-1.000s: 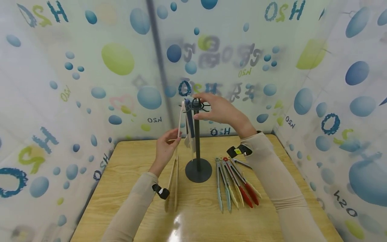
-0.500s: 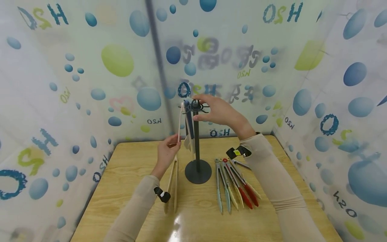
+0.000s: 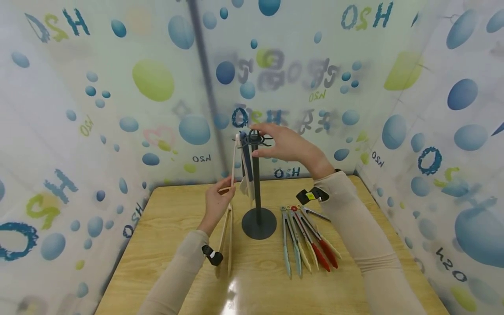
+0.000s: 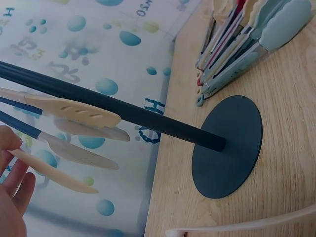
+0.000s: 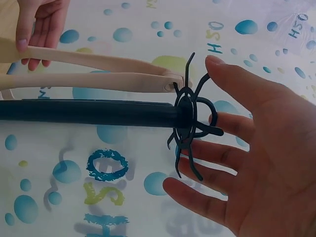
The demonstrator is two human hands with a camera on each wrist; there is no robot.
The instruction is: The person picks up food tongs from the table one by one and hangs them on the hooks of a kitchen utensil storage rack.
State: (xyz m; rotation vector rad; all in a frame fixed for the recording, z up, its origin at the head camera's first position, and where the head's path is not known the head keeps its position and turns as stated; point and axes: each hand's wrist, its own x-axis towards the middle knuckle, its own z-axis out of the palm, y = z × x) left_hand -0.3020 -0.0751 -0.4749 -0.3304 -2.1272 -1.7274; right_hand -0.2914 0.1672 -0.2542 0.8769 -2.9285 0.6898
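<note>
My left hand (image 3: 216,199) pinches one arm of pale pink tongs (image 3: 235,159) with cream heads. These tongs hang from a hook at the top left of a black utensil stand (image 3: 257,183); their two arms stand apart. In the left wrist view, one slotted cream head (image 4: 81,112) lies near the pole. Dark blue tongs (image 3: 246,157) with beige heads (image 4: 79,152) hang beside them. My right hand (image 3: 287,142) holds the top of the stand, with thumb and fingers around the hook ring (image 5: 185,121). Some fingertips are partly hidden by the hooks.
Several metal tongs with light blue (image 3: 286,262), cream and red heads (image 3: 327,253) lie fanned right of the round black base (image 3: 258,229). Wooden tongs (image 3: 229,245) lie to its left, partly behind the left wrist. Patterned curtains (image 3: 189,87) border the wooden table (image 3: 264,284).
My left hand has come slightly lower on the pale pink tongs and still pinches them. My right hand stays at the top of the stand.
</note>
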